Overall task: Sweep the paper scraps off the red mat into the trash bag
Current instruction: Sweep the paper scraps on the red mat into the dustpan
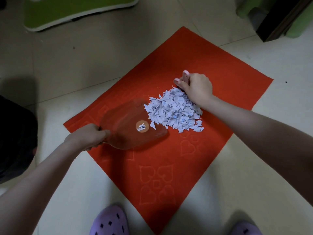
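Note:
A red mat (169,158) with embossed hearts lies on the tiled floor. A heap of white paper scraps (174,111) sits on its middle. My left hand (88,135) grips the handle of a clear dustpan (132,126) that lies on the mat, its front edge touching the heap's left side. My right hand (196,86) grips a small pink brush (183,78) at the far side of the heap, the bristles hidden behind the scraps. A black trash bag (15,136) lies at the left edge of the view.
A green board with a white rim (71,11) lies on the floor at the top left. Dark furniture and green stools (279,17) stand at the top right. My feet in purple slippers (110,221) are at the bottom, close to the mat's near corner.

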The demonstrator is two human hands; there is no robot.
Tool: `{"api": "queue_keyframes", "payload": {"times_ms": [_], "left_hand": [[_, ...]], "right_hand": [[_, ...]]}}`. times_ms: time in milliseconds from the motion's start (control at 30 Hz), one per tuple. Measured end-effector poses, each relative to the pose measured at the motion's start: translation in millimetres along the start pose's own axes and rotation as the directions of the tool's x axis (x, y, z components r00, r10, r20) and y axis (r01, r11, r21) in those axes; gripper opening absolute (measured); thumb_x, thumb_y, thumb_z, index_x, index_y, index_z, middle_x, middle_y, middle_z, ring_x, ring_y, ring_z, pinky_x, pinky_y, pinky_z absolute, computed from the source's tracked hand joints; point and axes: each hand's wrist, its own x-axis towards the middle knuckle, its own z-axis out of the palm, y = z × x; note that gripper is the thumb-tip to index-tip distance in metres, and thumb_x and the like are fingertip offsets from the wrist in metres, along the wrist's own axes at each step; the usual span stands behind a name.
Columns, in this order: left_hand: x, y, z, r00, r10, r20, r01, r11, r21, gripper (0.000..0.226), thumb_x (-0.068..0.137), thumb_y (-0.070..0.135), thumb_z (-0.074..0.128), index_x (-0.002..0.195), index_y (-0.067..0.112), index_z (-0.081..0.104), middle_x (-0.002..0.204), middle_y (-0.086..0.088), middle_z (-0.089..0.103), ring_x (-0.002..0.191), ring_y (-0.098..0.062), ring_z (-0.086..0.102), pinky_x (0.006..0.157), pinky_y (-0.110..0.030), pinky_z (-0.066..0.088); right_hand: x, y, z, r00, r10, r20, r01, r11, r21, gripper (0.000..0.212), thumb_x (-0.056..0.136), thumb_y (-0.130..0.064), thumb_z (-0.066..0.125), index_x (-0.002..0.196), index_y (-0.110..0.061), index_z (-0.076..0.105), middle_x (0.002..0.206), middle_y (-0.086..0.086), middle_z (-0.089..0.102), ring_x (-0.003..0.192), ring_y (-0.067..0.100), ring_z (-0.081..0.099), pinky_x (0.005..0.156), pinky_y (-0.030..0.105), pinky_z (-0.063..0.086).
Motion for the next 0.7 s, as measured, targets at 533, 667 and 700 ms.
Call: {"api": "queue_keyframes", "payload": {"times_ms": [533, 667, 700], "left_hand": [[-0.2, 1.0, 4.6, 1.000, 0.016, 0.005, -0.016, 1.000, -0.019, 0.037, 0.085, 0.034, 0.056, 0.062, 0.006, 0.061, 0.047, -0.004, 0.050, 0.039, -0.016, 0.040, 0.042, -0.020, 0.029], [1.2, 1.4, 4.0, 1.000, 0.012, -0.011, -0.012, 1.000, -0.007, 0.037, 0.084, 0.036, 0.057, 0.062, 0.006, 0.062, 0.047, -0.005, 0.051, 0.038, -0.018, 0.040, 0.042, -0.019, 0.029], [1.6, 1.2, 3.5, 1.000, 0.011, -0.016, -0.011, 1.000, -0.002, 0.038, 0.083, 0.037, 0.057, 0.062, 0.006, 0.062, 0.048, -0.006, 0.051, 0.037, -0.019, 0.041, 0.042, -0.019, 0.030]], "right_hand": [[-45.9, -69.8, 27.8, 0.901, -0.318, 0.297, 0.299, 0.948, 0.107, 0.032, 0.089, -0.049, 0.056, 0.101, -0.024, 0.072, 0.064, -0.007, 0.060, 0.053, 0.007, 0.050, 0.048, 0.024, 0.032], [-40.3, -76.4, 10.2, 0.871, -0.399, 0.287, 0.305, 0.897, 0.320, 0.019, 0.088, -0.039, 0.063, 0.101, -0.030, 0.073, 0.079, -0.004, 0.072, 0.049, 0.004, 0.050, 0.051, 0.028, 0.040], [-34.6, -75.1, 5.0, 0.880, -0.400, 0.256, 0.299, 0.886, 0.355, 0.018, 0.089, -0.036, 0.063, 0.101, -0.028, 0.073, 0.083, -0.001, 0.074, 0.052, 0.012, 0.056, 0.053, 0.032, 0.044]]}}
